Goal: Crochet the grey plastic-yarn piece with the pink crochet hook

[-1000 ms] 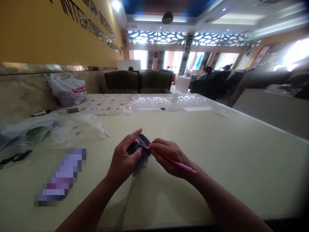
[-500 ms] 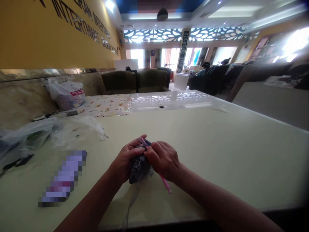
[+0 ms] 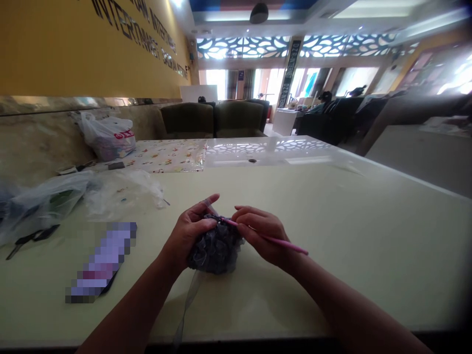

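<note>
A grey, ruffled piece of crochet work [image 3: 216,250] is held above the pale table [image 3: 332,231]. My left hand [image 3: 188,231] is closed on its left side, thumb on the upper edge, with a strand of grey ribbon yarn [image 3: 189,300] running over the index finger and down toward the table's near edge. In my right hand [image 3: 263,233] is a pink crochet hook [image 3: 283,242], pinched between thumb and fingers. Its tip meets the top edge of the crochet work; whether it sits inside a loop is too small to tell.
On the left lie a blurred-out, phone-like object [image 3: 105,260], black-handled scissors [image 3: 33,238] and crumpled clear plastic bags [image 3: 121,194]. Farther back stand a full white carrier bag [image 3: 110,137] and a patterned sheet [image 3: 165,155]. Dark armchairs [image 3: 239,119] face the table's far side.
The hook has swung from steep to nearly level, its free end now pointing right. My right hand has opened out and moved slightly right, exposing more of the crochet work. The view has shifted a little.
</note>
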Tool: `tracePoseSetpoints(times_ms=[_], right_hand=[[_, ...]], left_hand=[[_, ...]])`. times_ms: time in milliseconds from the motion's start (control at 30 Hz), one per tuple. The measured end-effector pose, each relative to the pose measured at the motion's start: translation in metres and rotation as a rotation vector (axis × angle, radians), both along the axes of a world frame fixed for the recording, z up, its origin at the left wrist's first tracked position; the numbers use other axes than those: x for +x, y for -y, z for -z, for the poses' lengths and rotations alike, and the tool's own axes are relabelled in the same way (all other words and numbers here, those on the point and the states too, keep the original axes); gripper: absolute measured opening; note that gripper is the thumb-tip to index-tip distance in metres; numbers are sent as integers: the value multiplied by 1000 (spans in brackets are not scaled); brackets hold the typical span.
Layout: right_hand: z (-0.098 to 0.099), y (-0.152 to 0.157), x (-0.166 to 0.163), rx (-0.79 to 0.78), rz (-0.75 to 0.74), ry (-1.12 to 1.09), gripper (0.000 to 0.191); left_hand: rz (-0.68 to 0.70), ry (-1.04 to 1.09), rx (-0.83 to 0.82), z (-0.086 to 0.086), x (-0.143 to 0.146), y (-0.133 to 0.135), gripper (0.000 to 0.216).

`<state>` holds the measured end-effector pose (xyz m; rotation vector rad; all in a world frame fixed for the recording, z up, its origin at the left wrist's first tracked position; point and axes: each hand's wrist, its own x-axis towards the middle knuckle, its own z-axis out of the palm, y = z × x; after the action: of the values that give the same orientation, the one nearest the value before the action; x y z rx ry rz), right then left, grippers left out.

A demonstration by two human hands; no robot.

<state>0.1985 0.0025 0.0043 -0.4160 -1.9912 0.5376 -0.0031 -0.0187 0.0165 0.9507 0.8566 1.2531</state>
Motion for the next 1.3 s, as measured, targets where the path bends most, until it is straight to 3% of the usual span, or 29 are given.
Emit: tracePoseSetpoints(times_ms=[167, 367, 533, 600, 700, 800, 900, 1033, 1100, 1233, 1300], right_hand=[[-1, -1, -1, -301, -90, -69, 22], [6, 9, -11, -201, 155, -130, 21], [5, 11, -12, -312, 230, -232, 21], [4, 12, -12, -355, 233, -266, 24], [7, 13, -15, -360, 198, -278, 22], [12, 12, -18, -247, 112, -199, 18], [14, 9, -17, -80, 81, -83, 21], [11, 3, -10, 29, 130, 82, 27], [10, 2, -8, 159, 201, 175, 30], [11, 7, -13, 525, 482, 303, 27], [11, 13, -18, 601, 602, 325, 26]], left_hand=[[29, -51, 46, 5, 2, 2, 55], [223, -231, 106, 11, 6, 2, 41], [61, -579, 261, 5, 3, -2, 37], [42, -475, 225, 6, 2, -3, 48], [105, -164, 123, 9, 4, -1, 82], [144, -21, 54, 10, 9, 2, 98], [141, -51, 43, 9, 12, 6, 98], [129, -134, 71, 5, 10, 8, 100], [109, -191, 73, 2, 9, 9, 103], [11, -288, 94, -1, 16, 12, 101], [-72, -275, 116, 1, 21, 13, 97]])
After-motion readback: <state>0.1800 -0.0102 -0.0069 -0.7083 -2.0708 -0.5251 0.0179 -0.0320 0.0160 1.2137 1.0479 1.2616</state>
